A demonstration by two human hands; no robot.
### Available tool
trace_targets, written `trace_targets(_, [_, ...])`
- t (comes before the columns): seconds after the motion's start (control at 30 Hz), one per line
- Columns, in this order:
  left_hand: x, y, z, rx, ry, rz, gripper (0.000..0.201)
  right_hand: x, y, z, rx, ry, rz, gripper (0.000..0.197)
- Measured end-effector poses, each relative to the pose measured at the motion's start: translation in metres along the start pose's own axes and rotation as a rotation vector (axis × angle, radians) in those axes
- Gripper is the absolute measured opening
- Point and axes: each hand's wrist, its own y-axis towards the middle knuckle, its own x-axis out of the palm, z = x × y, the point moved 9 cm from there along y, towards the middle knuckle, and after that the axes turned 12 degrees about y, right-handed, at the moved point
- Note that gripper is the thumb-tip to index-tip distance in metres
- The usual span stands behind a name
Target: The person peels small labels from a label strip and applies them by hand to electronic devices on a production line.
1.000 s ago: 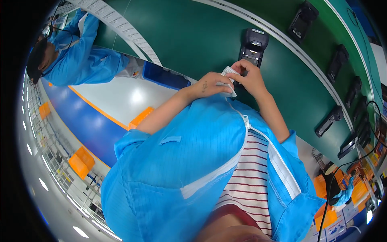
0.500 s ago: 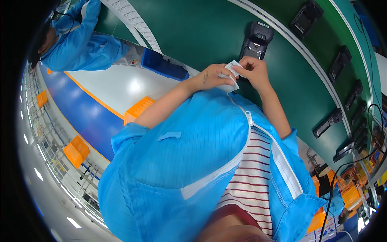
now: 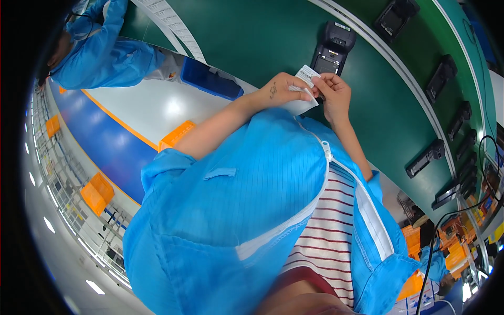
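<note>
The green counter (image 3: 252, 42) spread beyond you. Your left grip (image 3: 277, 91) and right grip (image 3: 337, 97) both pinched the white label slip (image 3: 302, 107) between them, and more of it showed than a second earlier. Just beyond your right grip lay a black handheld device (image 3: 336, 43), its near end partly hidden; left of your left grip was a blue bin (image 3: 210, 79).

Black device (image 3: 334, 48) blocks way ahead of right hand (image 3: 336, 97); green tabletop (image 3: 252, 39) free leftward.
</note>
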Motion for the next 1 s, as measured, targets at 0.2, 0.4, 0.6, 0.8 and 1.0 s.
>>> trace_targets(0.2, [0.011, 0.000, -0.022, -0.070, 0.135, 0.001, 0.021, -0.030, -0.004, -0.030, -0.391, -0.333, 0.220, 0.005])
trace_targets(0.4, [0.002, -0.004, -0.035, -0.160, 0.192, 0.090, 0.026, -0.087, 0.024, -0.047, -0.225, -0.317, 0.248, 0.009])
trace_targets(0.6, [-0.007, -0.008, -0.038, -0.215, 0.248, 0.159, 0.025, -0.084, 0.029, -0.023, -0.096, -0.384, 0.216, 0.014])
trace_targets(0.8, [-0.007, -0.008, -0.043, -0.263, 0.223, 0.173, 0.025, -0.082, 0.024, -0.028, -0.157, -0.559, 0.285, 0.014])
trace_targets(1.0, [-0.005, -0.009, -0.045, -0.235, 0.215, 0.198, 0.026, -0.084, 0.018, -0.033, -0.185, -0.599, 0.311, 0.015])
